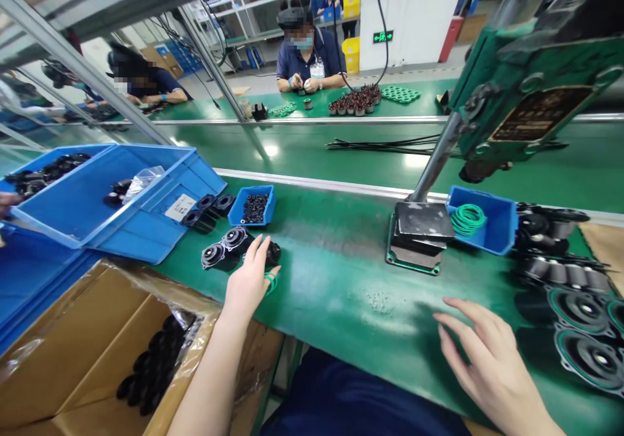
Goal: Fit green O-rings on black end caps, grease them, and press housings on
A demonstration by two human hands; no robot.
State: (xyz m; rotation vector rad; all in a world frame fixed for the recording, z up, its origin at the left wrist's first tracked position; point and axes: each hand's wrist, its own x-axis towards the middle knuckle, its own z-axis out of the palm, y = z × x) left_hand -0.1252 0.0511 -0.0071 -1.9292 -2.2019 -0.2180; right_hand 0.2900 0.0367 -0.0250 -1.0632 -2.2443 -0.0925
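Note:
My left hand is at the left of the green bench, its fingers and thumb around a black motor housing that they partly hide. Thin green rubber rings hang by the thumb of that hand. Touching or just beside it stand two more black motor housings with grey metal end faces upward. My right hand hovers over the bench at the right, fingers spread, with nothing in it. Nearest to it are black motor housings with green rings seated in their end faces.
A green press overhangs a black metal block. Beside the block, a blue bin contains green rings. At left are a small blue bin of black parts, larger blue bins and a carton. Co-workers sit across the bench.

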